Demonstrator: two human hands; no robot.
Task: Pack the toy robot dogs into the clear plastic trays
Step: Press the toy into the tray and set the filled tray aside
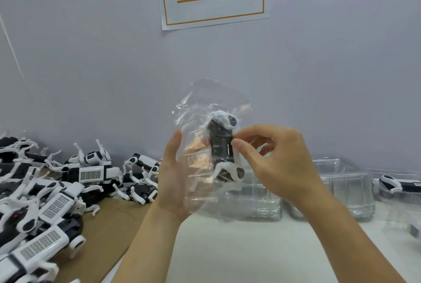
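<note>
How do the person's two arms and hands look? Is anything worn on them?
Both the left hand and the right hand are bare: no gloves, and no rings visible on the fingers. Both forearms are uncovered as far as the picture shows; no sleeve, watch or bracelet appears.

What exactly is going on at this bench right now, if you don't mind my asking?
A person is packing toy robot dogs. The left hand holds up a clear plastic bag with one toy dog in it, while the right hand pinches the bag at the dog's side. A pile of loose dogs lies on cardboard to the left. Clear trays wait by the wall, and one at the far right already holds a dog.
</note>
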